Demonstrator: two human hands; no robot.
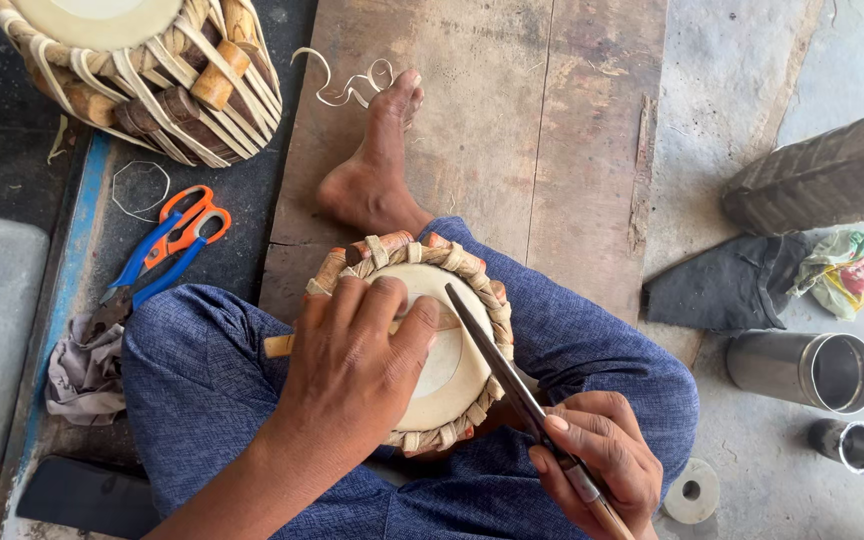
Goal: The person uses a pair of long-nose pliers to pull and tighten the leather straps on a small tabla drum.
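Note:
A small hand drum (459, 372) with a pale skin head and a braided leather rim rests on my lap, between my knees in blue trousers. My left hand (357, 365) lies flat over the drum head, fingers spread and pressing on the skin. My right hand (597, 458) grips a long dark metal file (497, 365) by its handle end. The blade slants up and left across the drum head and touches the skin near my left fingertips. My bare foot (372, 165) rests on a wooden board.
A larger strapped drum (152, 70) with wooden pegs stands top left. Blue and orange scissors (157, 250) lie beside a rag. On the right are a steel cup (807, 370), a small metal cap (847, 445), a dark cloth (727, 285) and a round washer (692, 490).

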